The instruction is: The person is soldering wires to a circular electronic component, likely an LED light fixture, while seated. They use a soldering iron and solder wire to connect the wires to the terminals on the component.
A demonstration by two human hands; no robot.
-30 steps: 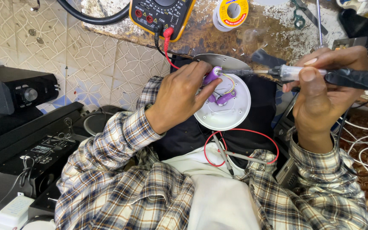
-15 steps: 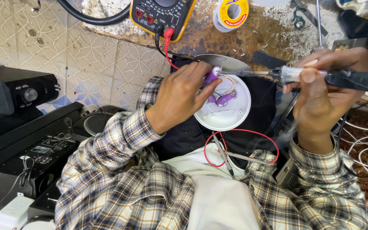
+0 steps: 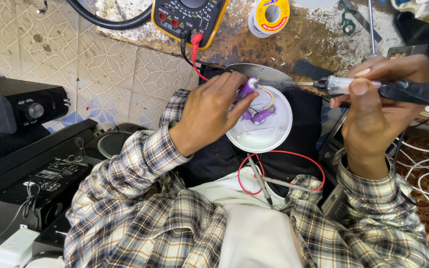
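- The left hand (image 3: 209, 116) is closed on the rim of a round white housing (image 3: 264, 131), which rests on the person's lap. The fingertips press on a purple cylindrical cell (image 3: 247, 89) inside it.
- The right hand (image 3: 378, 106) is clamped around a soldering iron (image 3: 353, 85). Its metal tip points left and reaches the end of this cell.
- A second purple cell (image 3: 263, 115) lies just beside, with thin yellow and white wires (image 3: 269, 99) between them.
- Risk, as I judge it: the hot tip is very near the left fingertips, so a small slip can burn them.
- The housing is plastic, and the tip could melt it or the wire insulation.
- The housing sits on soft cloth, so it may tilt under pressure.
- A red test lead (image 3: 294, 159) loops on the lap below the housing and could snag.
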